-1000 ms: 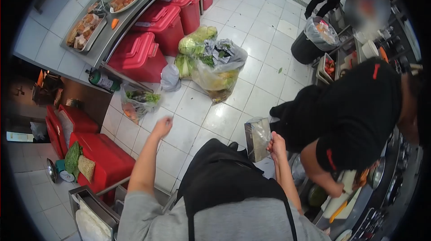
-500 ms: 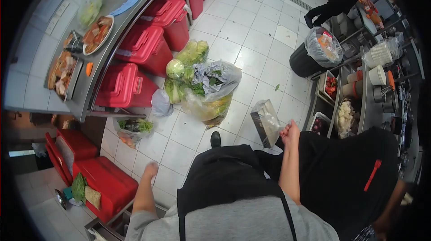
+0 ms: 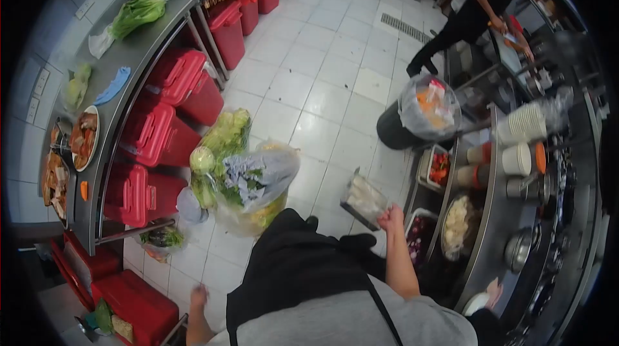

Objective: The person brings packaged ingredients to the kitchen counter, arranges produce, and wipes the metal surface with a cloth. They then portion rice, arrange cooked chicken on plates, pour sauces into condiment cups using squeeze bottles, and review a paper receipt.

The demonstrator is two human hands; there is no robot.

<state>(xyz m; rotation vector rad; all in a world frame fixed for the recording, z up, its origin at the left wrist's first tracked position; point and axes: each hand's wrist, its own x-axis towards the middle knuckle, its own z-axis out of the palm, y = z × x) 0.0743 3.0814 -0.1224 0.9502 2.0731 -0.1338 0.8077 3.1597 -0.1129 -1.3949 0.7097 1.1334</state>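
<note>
My right hand (image 3: 391, 218) is closed on the edge of a clear plastic bag or wrap around a dark-sided, boxy package (image 3: 365, 199), which hangs over the tiled floor. Low on the left, my left hand (image 3: 198, 297) hangs by my side, blurred, so its fingers cannot be made out. Ahead of me on the floor lie bags of leafy vegetables (image 3: 222, 143) and an open plastic bag with greens (image 3: 258, 178). A small bag of greens (image 3: 162, 237) lies nearer the left.
Red lidded bins (image 3: 158, 136) stand under the steel counter (image 3: 138, 49) on the left. A lined trash bin (image 3: 393, 128) and shelves with food containers (image 3: 474, 217) are on the right. A person (image 3: 480, 7) bends at a far counter. Red coolers (image 3: 138, 307) stand lower left.
I have moved forward past the co-worker in black who was at my right. The floor bags now lie closer and further left. The package stays in my right hand.
</note>
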